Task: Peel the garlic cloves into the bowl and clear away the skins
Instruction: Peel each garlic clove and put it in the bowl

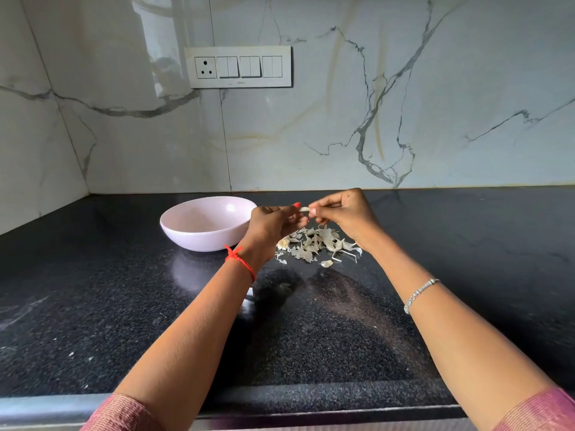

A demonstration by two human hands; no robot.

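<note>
A pale garlic clove [304, 209] is held in the air between both hands, above the black counter. My left hand [273, 223] pinches it from the left and my right hand [345, 214] pinches it from the right, fingers curled. Below the hands lies a heap of papery garlic skins [315, 245], partly hidden by my left hand. A pale pink bowl [203, 223] stands on the counter just left of my left hand; the part of its inside that I can see shows nothing.
The black speckled counter [93, 290] runs to a marble wall at the back and left. A switch panel with a socket [238, 67] is mounted on the wall above the bowl. The counter's front edge [311, 409] lies under my forearms.
</note>
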